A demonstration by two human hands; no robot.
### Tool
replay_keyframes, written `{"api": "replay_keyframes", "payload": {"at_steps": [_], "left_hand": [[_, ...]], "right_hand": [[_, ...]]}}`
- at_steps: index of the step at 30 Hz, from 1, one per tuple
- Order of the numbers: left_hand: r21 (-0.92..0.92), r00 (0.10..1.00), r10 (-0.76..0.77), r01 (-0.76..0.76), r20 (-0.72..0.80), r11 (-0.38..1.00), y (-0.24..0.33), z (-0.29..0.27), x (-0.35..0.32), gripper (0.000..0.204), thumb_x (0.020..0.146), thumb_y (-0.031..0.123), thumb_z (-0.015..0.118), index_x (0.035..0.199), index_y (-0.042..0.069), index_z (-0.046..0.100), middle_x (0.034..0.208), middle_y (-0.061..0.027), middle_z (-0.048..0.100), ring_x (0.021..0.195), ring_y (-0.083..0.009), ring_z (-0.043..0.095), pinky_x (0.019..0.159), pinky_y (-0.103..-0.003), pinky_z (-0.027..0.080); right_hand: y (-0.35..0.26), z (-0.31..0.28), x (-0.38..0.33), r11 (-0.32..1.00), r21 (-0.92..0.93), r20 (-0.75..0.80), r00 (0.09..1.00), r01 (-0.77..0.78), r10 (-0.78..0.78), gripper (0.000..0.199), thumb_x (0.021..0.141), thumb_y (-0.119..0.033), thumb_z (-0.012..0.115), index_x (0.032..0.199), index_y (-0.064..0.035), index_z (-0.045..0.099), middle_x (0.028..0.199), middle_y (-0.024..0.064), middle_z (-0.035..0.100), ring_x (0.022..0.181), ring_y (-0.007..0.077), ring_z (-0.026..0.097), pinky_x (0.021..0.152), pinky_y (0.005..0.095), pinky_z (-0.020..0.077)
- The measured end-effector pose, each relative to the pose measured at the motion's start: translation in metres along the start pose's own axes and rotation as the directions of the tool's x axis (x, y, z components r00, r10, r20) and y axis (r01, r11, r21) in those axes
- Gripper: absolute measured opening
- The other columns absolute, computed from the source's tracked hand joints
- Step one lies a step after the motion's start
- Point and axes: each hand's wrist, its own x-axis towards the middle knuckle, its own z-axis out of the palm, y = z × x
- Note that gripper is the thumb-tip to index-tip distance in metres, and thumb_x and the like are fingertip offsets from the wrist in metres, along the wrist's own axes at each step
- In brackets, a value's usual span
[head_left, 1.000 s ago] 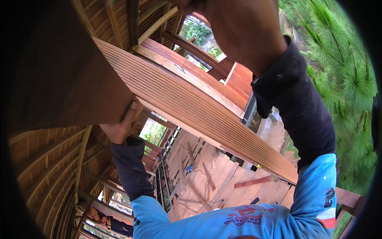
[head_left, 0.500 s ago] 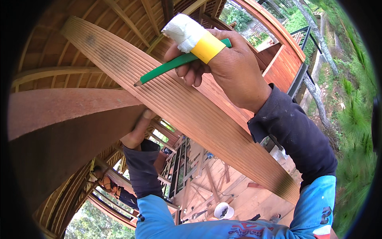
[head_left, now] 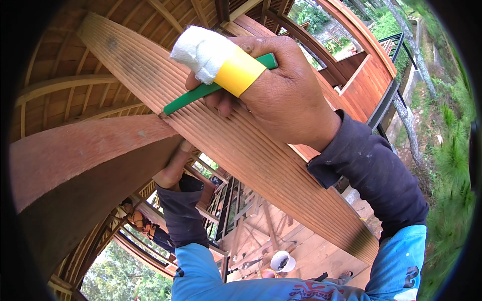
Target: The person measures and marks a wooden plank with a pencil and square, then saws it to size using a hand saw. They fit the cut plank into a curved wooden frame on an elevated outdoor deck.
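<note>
A long grooved wooden plank runs diagonally from the upper left to the lower right. My right hand rests on its top face and holds a green pencil, whose tip touches the plank where it meets a thick reddish beam. One finger of that hand is wrapped in white bandage and yellow tape. My left hand presses up against the plank's underside beside the beam, partly hidden behind the plank.
Curved wooden rafters and roof boards fill the upper left. Far below lie a wooden deck with a white bucket and another person at the lower left. Green trees stand at the right.
The right hand with the pencil has come lower and closer, and the pencil tip now meets the plank at the beam. The left hand stays under the plank.
</note>
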Motion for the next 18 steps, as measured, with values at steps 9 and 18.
{"api": "replay_keyframes", "payload": {"at_steps": [9, 18], "left_hand": [[-0.021, 1.000, -0.032, 0.032, 0.003, 0.999, 0.000, 0.001, 0.004, 0.052, 0.084, -0.003, 0.076, 0.132, -0.008, 0.058, 0.125, -0.0203, 0.066, 0.111, -0.0269, 0.066, 0.101, -0.041, 0.052], [-0.010, 1.000, -0.009, 0.009, 0.012, 1.000, -0.023, -0.006, -0.002, 0.048, 0.084, -0.002, 0.076, 0.130, -0.008, 0.061, 0.123, -0.0194, 0.068, 0.111, -0.0278, 0.066, 0.100, -0.042, 0.052]], "right_hand": [[0.006, -0.001, 0.004, 0.988, -0.089, -0.061, 0.989, 0.128, -0.133, 0.030, 0.088, -0.021, 0.069, 0.103, 0.0046, 0.076, 0.085, 0.0202, 0.075, 0.074, 0.0217, 0.072, 0.071, 0.0357, 0.0568], [-0.016, -0.028, -0.001, 0.992, 0.010, 0.109, 0.987, -0.123, 0.122, 0.027, 0.097, -0.018, 0.061, 0.107, 0.0052, 0.071, 0.083, 0.0105, 0.073, 0.066, 0.0101, 0.069, 0.058, 0.0233, 0.0539]]}}
